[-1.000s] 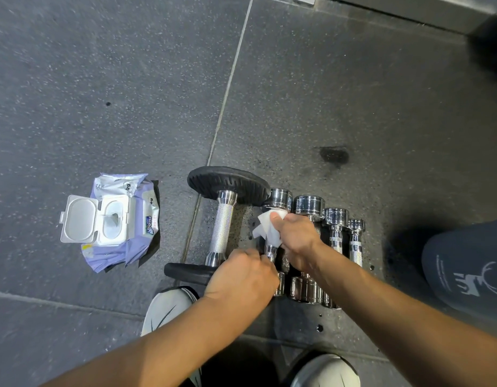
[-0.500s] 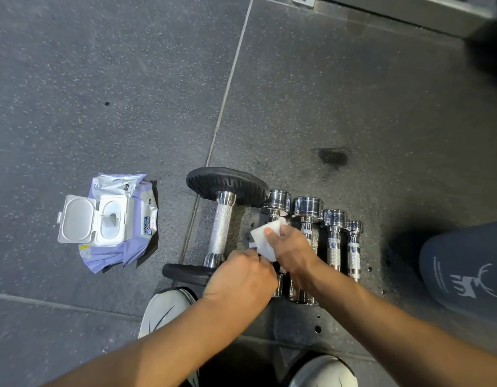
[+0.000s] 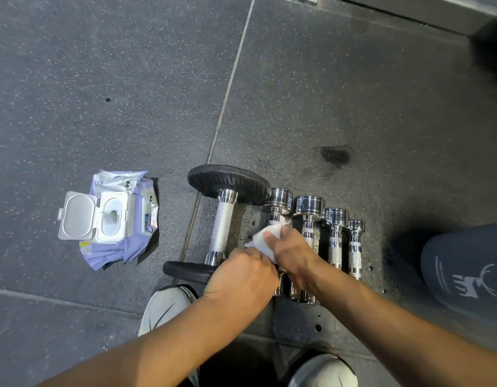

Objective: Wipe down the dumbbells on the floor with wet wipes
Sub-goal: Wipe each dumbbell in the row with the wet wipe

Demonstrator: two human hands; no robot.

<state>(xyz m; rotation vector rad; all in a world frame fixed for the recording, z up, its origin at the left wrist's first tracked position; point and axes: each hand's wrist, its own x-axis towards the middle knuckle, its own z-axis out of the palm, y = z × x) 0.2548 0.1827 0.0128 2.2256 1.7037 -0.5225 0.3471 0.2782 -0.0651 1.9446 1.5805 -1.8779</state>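
Several dumbbells lie side by side on the dark rubber floor. The largest [image 3: 223, 219] has black plates and a chrome handle. To its right lie chrome ones, shrinking in size: the first [image 3: 279, 201], a second [image 3: 309, 208], a third [image 3: 336, 233] and the smallest [image 3: 355, 244]. My right hand [image 3: 290, 247] presses a white wet wipe [image 3: 265, 237] around the handle of the first chrome dumbbell. My left hand [image 3: 241, 275] is closed over that dumbbell's near end, hiding it.
An open purple pack of wet wipes [image 3: 116, 219] lies on the floor at the left, lid flipped back. My two white shoes [image 3: 166, 305] [image 3: 322, 370] are at the bottom. A knee in dark trousers [image 3: 465, 269] is at the right. A dark wet spot [image 3: 335, 156] marks the floor beyond.
My right hand has slid the wipe down the chrome dumbbell's handle toward me, away from its far head. The left hand has stayed on the near end.
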